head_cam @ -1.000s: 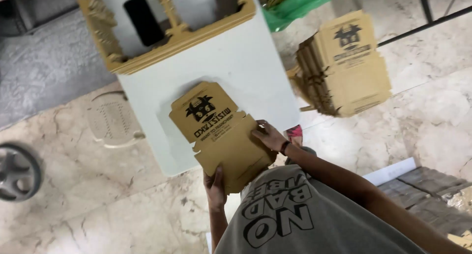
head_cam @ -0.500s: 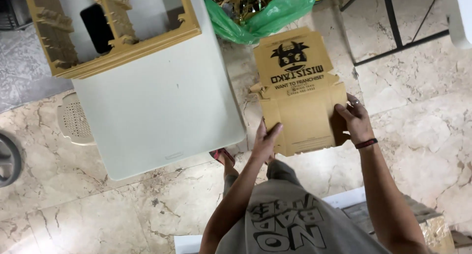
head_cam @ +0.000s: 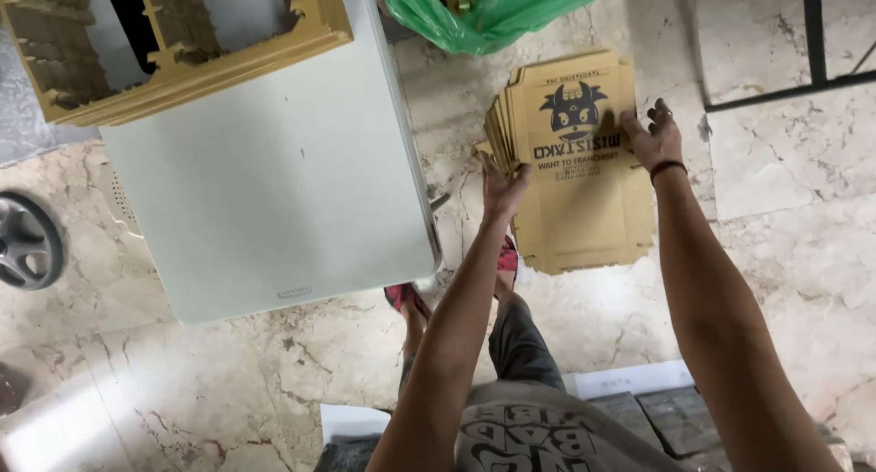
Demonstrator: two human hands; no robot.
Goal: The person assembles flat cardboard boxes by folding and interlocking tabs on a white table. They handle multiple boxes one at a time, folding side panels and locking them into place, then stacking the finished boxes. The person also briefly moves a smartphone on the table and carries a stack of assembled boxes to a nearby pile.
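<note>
A flat brown cardboard sheet (head_cam: 584,162) with a black cartoon print lies on top of a stack of like sheets (head_cam: 500,130) on the marble floor, right of a white table. My left hand (head_cam: 502,184) grips the sheet's left edge. My right hand (head_cam: 652,136) holds its right edge, thumb on the printed face, with a dark band on the wrist. Both arms reach down and forward over my legs.
The white table (head_cam: 274,180) carries a tan slotted cardboard frame (head_cam: 192,57) at its far end. A green plastic bag (head_cam: 493,15) sits beyond the stack. A black metal frame (head_cam: 810,34) stands at upper right, a grey wheel (head_cam: 27,242) at left, and grey slabs (head_cam: 666,417) near my feet.
The sheet was over the white table in both hands, then swung right. Now it rests low on the floor stack, with both hands still at its edges.
</note>
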